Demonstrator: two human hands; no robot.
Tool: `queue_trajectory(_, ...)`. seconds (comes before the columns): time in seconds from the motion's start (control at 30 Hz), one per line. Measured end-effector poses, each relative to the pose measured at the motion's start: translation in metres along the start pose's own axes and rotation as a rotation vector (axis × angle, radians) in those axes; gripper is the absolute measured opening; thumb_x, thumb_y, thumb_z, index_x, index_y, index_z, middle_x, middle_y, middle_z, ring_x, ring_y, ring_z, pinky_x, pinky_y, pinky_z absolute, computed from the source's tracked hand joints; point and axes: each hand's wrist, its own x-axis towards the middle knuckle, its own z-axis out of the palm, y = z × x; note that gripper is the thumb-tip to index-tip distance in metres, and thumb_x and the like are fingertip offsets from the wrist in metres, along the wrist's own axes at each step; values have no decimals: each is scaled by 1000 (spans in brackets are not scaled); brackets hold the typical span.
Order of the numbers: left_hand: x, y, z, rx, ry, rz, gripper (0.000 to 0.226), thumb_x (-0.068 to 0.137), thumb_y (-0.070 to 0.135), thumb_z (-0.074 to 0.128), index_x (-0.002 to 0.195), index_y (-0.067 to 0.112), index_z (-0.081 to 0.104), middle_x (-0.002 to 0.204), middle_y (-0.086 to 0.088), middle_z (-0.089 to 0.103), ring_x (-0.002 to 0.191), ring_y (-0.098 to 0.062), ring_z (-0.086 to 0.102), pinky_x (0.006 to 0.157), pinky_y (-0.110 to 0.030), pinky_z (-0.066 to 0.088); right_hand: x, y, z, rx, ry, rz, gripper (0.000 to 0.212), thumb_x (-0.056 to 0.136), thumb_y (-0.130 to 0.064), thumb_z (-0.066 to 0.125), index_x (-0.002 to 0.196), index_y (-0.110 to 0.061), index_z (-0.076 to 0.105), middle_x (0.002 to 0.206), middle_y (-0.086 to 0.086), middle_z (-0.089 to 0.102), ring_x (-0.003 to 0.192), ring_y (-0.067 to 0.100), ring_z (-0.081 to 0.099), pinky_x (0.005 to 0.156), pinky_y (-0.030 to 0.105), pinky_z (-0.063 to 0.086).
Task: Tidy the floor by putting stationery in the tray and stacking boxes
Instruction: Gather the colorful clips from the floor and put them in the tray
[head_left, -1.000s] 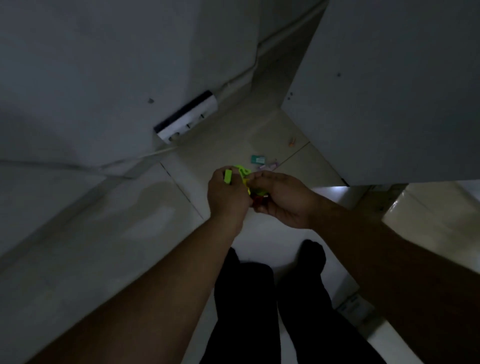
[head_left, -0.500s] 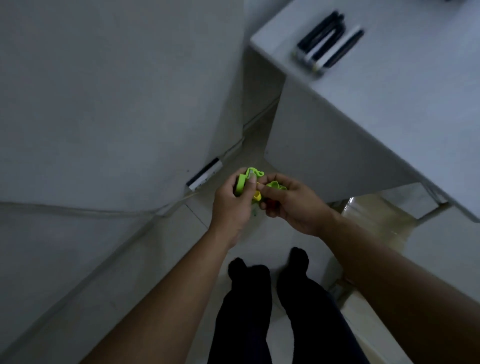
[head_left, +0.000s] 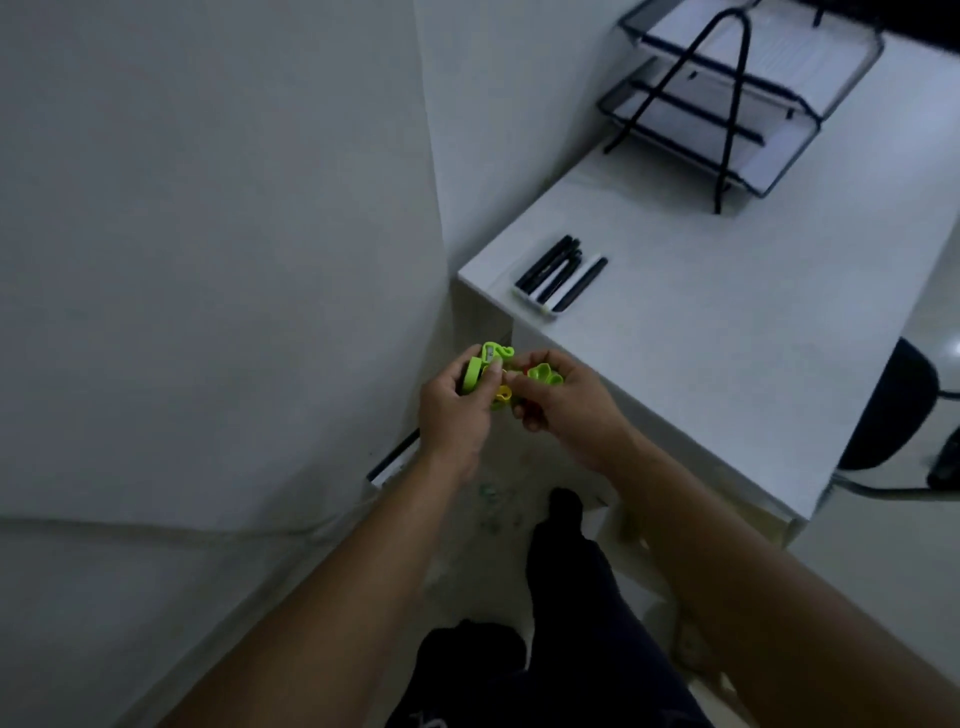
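Head view: the person stands at the corner of a white bench (head_left: 727, 322) with both hands raised close together in front of the body. The left hand (head_left: 457, 410) and the right hand (head_left: 569, 410) share a cluster of green stationery pieces (head_left: 496, 358). The left grip is closed round a flat ring-like piece and what looks like a small sharpener. The right grip is curled under several more, with a yellow piece (head_left: 503, 397) and something red between the two hands.

Holding them bunched in both hands, above the floor (head_left: 467, 561) and just beside the bench edge, is probably a way to carry many small loose items in one go without dropping any.

The pieces are bright lime green, small and apparently plastic; their exact shapes are hard to tell in the dim light.

The black wire tray (head_left: 727, 109), with stacked tiers, stands at the far end of the bench, well apart from the hands. A row of dark pens (head_left: 561, 275) lies near the bench corner. A few small blurred items remain on the floor below the hands.
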Motion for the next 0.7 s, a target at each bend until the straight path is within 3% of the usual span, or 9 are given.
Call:
queue_trajectory(0.17, 55, 7, 36, 32, 31, 0, 36, 85, 25, 68, 120, 22, 63, 104, 7, 70, 101, -13, 66, 91, -41, 55, 53, -23, -32, -103, -44, -5, 10, 86, -18, 70, 93, -15, 64, 68, 11, 65, 58, 22, 60, 52, 31, 46)
queue_trajectory(0.3, 99, 8, 68, -9, 106, -34, 37, 85, 22, 68, 122, 18, 62, 112, -2, 70, 103, -17, 65, 91, -38, 55, 99, -46, -59, -151, -79, 37, 14, 88, -20, 68, 100, -13, 64, 74, 11, 67, 56, 18, 63, 51, 30, 49)
queue_trajectory(0.47, 141, 1, 99, -53, 201, -77, 36, 85, 21, 68, 120, 16, 63, 102, 2, 70, 91, -10, 67, 73, -23, 55, 156, -62, -101, -223, -87, 106, 17, 91, -26, 64, 104, -15, 64, 83, 11, 68, 54, 14, 63, 47, 27, 47)
queue_trajectory(0.57, 153, -6, 109, -68, 241, -126, 30, 86, 22, 68, 115, 18, 66, 98, 2, 71, 87, -11, 66, 74, -26, 55, 181, -67, -118, -310, -62, 124, 26, 88, -37, 66, 103, -16, 64, 82, 7, 67, 54, 9, 62, 50, 27, 46)
queue_trajectory(0.7, 162, -16, 113, -52, 283, -182, 35, 87, 24, 66, 120, 17, 62, 110, -4, 69, 94, -15, 65, 86, -36, 55, 212, -64, -129, -494, -39, 120, 35, 84, -50, 65, 101, -19, 63, 86, 4, 65, 66, 15, 59, 53, 26, 47)
